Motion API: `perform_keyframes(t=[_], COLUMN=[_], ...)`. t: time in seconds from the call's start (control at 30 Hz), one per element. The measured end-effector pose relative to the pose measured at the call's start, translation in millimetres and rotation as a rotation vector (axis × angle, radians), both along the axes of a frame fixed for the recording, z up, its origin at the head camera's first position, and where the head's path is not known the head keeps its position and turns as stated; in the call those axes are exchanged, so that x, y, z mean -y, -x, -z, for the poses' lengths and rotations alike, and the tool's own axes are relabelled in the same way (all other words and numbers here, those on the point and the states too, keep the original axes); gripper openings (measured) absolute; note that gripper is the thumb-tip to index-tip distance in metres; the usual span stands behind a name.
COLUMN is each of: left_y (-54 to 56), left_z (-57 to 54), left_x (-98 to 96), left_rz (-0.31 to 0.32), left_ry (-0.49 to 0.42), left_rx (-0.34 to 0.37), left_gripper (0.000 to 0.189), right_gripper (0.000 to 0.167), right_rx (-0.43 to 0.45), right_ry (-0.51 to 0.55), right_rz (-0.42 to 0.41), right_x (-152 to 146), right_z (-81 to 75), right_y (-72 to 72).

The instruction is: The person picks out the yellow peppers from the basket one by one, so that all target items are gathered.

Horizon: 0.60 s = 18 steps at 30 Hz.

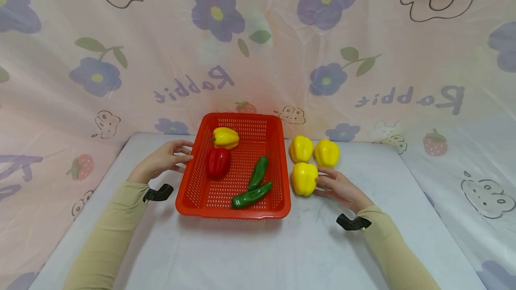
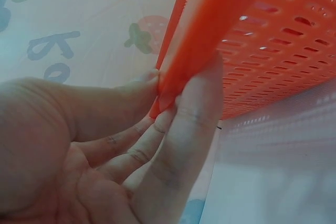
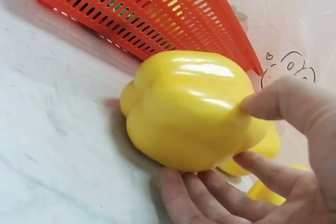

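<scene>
My left hand (image 1: 163, 160) pinches the left rim of a red plastic basket (image 2: 205, 30), thumb on one side and fingers on the other. Inside the basket lie a yellow bell pepper (image 1: 226, 138), a red bell pepper (image 1: 218, 163) and two long green peppers (image 1: 259, 172). To the right of the basket, my right hand (image 1: 340, 189) grips another yellow bell pepper (image 3: 189, 111). Its thumb presses one side of the pepper while the fingertips reach under the opposite side.
Two more yellow bell peppers (image 1: 327, 153) sit on the white table (image 1: 250, 254), just behind the held one. A pale curtain (image 1: 266, 57) printed with flowers and rabbits hangs along the table's back edge. Each wrist carries a black camera mount (image 1: 158, 193).
</scene>
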<state>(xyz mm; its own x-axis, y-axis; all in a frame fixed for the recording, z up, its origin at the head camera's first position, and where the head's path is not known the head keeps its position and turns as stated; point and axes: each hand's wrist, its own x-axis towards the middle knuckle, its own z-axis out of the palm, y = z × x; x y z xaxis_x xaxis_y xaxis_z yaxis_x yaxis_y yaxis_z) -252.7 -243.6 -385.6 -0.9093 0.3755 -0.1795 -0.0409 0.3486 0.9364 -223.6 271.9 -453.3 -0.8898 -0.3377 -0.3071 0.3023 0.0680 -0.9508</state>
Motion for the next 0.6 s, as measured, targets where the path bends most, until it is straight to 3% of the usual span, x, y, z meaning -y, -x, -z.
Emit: perform_keyframes(t=[0.37,0.6], left_y=[-1.2,-1.3], left_z=[-0.4,-1.3], left_x=[-0.9,0.7], left_rz=[0.017,0.013], left_ry=[-0.004,0.002], left_rx=[-0.011,-0.013], left_gripper=[0.053,0.053], right_gripper=[0.061,0.057], right_rx=[-0.019,-0.094], right_ry=[-0.040,-0.086], right_rz=[-0.015,-0.017], right_x=[-5.7,-8.8], right_z=[-5.3,-30.4], right_y=[-2.7,-3.6])
